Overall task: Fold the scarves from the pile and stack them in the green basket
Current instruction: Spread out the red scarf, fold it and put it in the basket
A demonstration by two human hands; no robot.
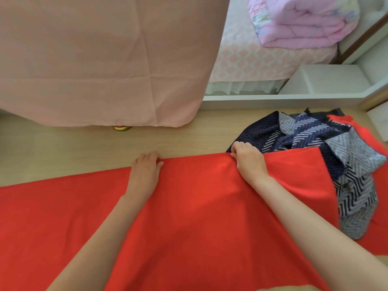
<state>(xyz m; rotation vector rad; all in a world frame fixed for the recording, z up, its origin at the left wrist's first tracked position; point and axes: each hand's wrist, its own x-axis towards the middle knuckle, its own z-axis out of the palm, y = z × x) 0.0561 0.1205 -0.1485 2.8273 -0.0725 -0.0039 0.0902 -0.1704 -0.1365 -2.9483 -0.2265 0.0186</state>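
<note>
The big scarf [189, 206] lies flat on the table [84, 148], and the scarf pile [336, 148] sits at its right end.

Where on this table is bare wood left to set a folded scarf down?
One bare strip of table: between the pink cloth and the red scarf, left of the chevron pile. Crowded at right; the scarf covers the near side.

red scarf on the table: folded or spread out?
Spread out: the red scarf lies flat across the table, left hand and right hand gripping its far edge. Layers: cannot tell.
</note>
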